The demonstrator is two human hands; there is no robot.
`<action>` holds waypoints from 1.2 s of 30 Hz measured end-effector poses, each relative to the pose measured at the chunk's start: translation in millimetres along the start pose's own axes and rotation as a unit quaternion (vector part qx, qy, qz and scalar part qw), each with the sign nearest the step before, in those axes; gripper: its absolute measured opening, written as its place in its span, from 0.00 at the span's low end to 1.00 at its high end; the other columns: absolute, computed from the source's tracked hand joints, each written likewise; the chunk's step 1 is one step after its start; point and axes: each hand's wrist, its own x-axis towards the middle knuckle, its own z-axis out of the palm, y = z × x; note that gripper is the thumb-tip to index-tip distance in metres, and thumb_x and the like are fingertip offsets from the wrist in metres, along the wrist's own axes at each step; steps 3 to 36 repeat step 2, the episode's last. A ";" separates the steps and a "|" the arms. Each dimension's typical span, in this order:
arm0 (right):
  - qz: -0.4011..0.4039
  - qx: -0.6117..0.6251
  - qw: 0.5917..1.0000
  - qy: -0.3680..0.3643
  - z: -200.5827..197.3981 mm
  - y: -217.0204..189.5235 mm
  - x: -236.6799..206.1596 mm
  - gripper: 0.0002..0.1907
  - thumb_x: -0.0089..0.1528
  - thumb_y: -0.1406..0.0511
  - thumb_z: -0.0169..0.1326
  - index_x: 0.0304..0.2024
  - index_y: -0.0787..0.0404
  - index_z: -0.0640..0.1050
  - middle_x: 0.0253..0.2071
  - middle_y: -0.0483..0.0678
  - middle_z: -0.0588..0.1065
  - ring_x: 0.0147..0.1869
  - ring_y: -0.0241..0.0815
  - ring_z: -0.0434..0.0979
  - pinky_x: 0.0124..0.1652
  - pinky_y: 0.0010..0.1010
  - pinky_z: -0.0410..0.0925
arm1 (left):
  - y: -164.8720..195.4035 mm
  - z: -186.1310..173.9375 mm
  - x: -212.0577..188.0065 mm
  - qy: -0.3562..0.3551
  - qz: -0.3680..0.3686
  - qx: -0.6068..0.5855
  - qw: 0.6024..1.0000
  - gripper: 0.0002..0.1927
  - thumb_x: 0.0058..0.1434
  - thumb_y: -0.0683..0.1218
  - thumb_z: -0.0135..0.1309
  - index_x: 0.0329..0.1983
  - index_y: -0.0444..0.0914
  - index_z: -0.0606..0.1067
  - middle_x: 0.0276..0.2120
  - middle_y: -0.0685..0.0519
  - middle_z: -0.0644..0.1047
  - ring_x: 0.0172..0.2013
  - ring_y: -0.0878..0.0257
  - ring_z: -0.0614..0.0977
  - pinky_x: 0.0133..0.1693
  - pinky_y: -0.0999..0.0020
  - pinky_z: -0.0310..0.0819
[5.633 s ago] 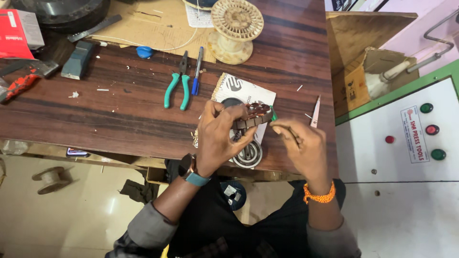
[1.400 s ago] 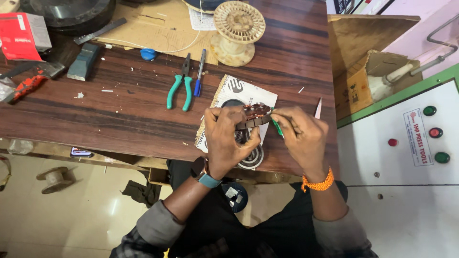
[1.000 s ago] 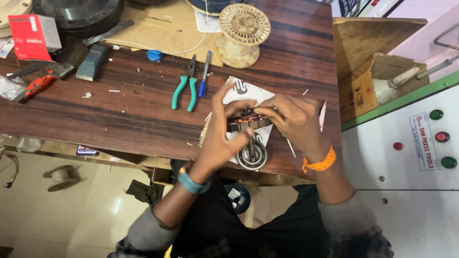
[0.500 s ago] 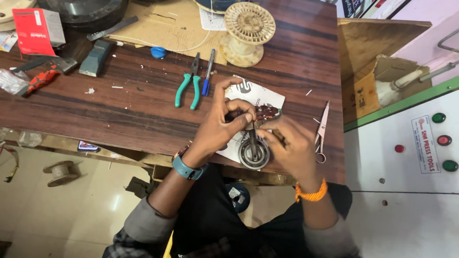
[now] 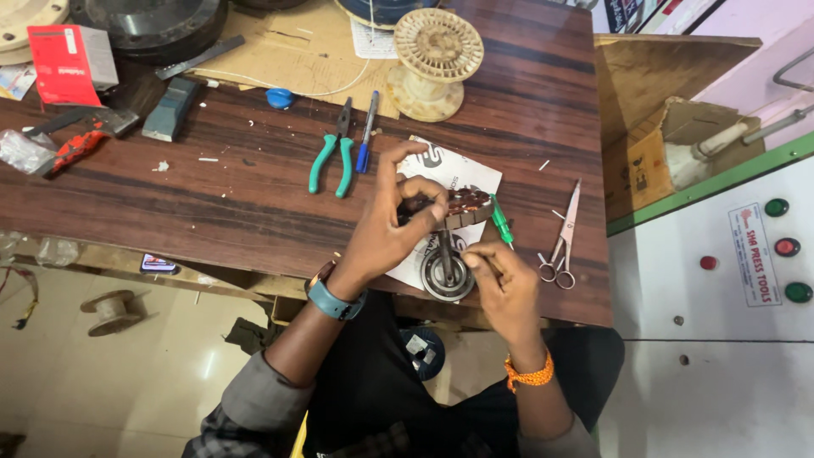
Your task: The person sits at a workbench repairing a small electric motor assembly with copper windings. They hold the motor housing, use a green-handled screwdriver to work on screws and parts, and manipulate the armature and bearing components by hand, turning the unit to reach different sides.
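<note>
Head view: left hand (image 5: 386, 229) hiding rotor (image 5: 462, 206)

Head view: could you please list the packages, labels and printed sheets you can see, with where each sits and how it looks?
Red box: far left of the bench, rectangular, red with a grey side.
Printed sheet: under the left hand, white with black marks.
Cardboard box: right of the bench, brown, open.
Panel label: white cabinet at right, upright white rectangle, red lettering.

A repair workshop: a scarred wooden bench (image 5: 212, 195) carries green-handled pliers (image 5: 332, 157), scissors (image 5: 561, 242) and an empty wire spool (image 5: 434, 49); at 3 o'clock stands a machine control panel (image 5: 746, 254).
</note>
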 end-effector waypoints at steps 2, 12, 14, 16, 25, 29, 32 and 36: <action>0.011 -0.009 1.000 0.000 -9.8 5.0 -0.8 0.07 0.67 0.69 0.56 0.46 0.67 0.80 0.39 0.46 0.82 0.41 0.29 0.79 0.41 0.17 0.72 | 7.7 3.2 -0.4 0.005 0.020 0.072 0.997 0.43 0.61 0.43 0.61 0.73 0.40 0.50 0.36 0.52 0.78 0.42 0.66 0.79 0.52 0.66 0.73; 0.011 -0.009 1.000 0.000 -9.8 5.0 -0.8 0.07 0.67 0.69 0.56 0.46 0.67 0.80 0.39 0.46 0.82 0.41 0.29 0.79 0.41 0.17 0.72 | 7.7 3.2 -0.4 0.005 0.020 0.072 0.997 0.43 0.61 0.43 0.61 0.73 0.40 0.50 0.36 0.52 0.78 0.42 0.66 0.79 0.52 0.66 0.73; 0.011 -0.009 1.000 0.000 -9.8 5.0 -0.8 0.07 0.67 0.69 0.56 0.46 0.67 0.80 0.39 0.46 0.82 0.41 0.29 0.79 0.41 0.17 0.72 | 7.7 3.2 -0.4 0.005 0.020 0.072 0.997 0.43 0.61 0.43 0.61 0.73 0.40 0.50 0.36 0.52 0.78 0.42 0.66 0.79 0.52 0.66 0.73; 0.011 -0.009 1.000 0.000 -9.8 5.0 -0.8 0.07 0.67 0.69 0.56 0.46 0.67 0.80 0.39 0.46 0.82 0.41 0.29 0.79 0.41 0.17 0.72 | 7.7 3.2 -0.4 0.005 0.020 0.072 0.997 0.43 0.61 0.43 0.61 0.73 0.40 0.50 0.36 0.52 0.78 0.42 0.66 0.79 0.52 0.66 0.73; 0.011 -0.009 1.000 0.000 -9.8 5.0 -0.8 0.07 0.67 0.69 0.56 0.46 0.67 0.80 0.39 0.46 0.82 0.41 0.29 0.79 0.41 0.17 0.72 | 7.7 3.2 -0.4 0.005 0.020 0.072 0.997 0.43 0.61 0.43 0.61 0.73 0.40 0.50 0.36 0.52 0.78 0.42 0.66 0.79 0.52 0.66 0.73; 0.011 -0.009 1.000 0.000 -9.8 5.0 -0.8 0.07 0.67 0.69 0.56 0.46 0.67 0.80 0.39 0.46 0.82 0.41 0.29 0.79 0.41 0.17 0.72 | 7.7 3.2 -0.4 0.005 0.020 0.072 0.997 0.43 0.61 0.43 0.61 0.73 0.40 0.50 0.36 0.52 0.78 0.42 0.66 0.79 0.52 0.66 0.73; 0.011 -0.009 1.000 0.000 -9.8 5.0 -0.8 0.07 0.67 0.69 0.56 0.46 0.67 0.80 0.39 0.46 0.82 0.41 0.29 0.79 0.41 0.17 0.72 | 7.7 3.2 -0.4 0.005 0.020 0.072 0.997 0.43 0.61 0.43 0.61 0.73 0.40 0.50 0.36 0.52 0.78 0.42 0.66 0.79 0.52 0.66 0.73; 0.011 -0.009 1.000 0.000 -9.8 5.0 -0.8 0.07 0.67 0.69 0.56 0.46 0.67 0.80 0.39 0.46 0.82 0.41 0.29 0.79 0.41 0.17 0.72 | 7.7 3.2 -0.4 0.005 0.020 0.072 0.997 0.43 0.61 0.43 0.61 0.73 0.40 0.50 0.36 0.52 0.78 0.42 0.66 0.79 0.52 0.66 0.73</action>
